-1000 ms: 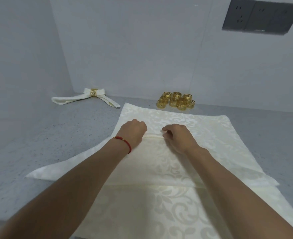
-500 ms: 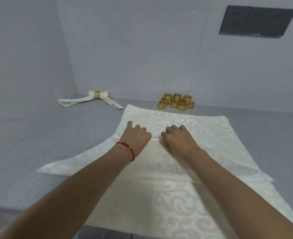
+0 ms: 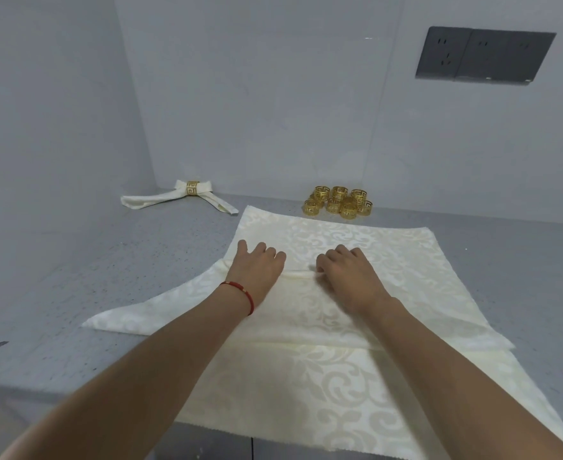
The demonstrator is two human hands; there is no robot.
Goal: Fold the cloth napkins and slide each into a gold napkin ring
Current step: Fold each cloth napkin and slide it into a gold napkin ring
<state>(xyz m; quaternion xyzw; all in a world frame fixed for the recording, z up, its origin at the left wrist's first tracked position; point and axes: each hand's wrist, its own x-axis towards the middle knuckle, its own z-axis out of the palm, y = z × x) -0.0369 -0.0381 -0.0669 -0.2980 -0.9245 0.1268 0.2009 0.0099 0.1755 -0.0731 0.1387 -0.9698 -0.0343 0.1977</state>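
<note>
Napkin looks light, soft and floppy; left hand presses the fold flat, fingers straight; right hand curls, seemingly pinching the crease; best gripped along that edge.

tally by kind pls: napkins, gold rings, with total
Cream napkins: 2, the flat napkin under both hands, and the finished napkin back left.
Gold rings: 9, that is 8 visible in the loose ring pile (more may be hidden), and 1 ring on the finished napkin.
Total: 11
</note>
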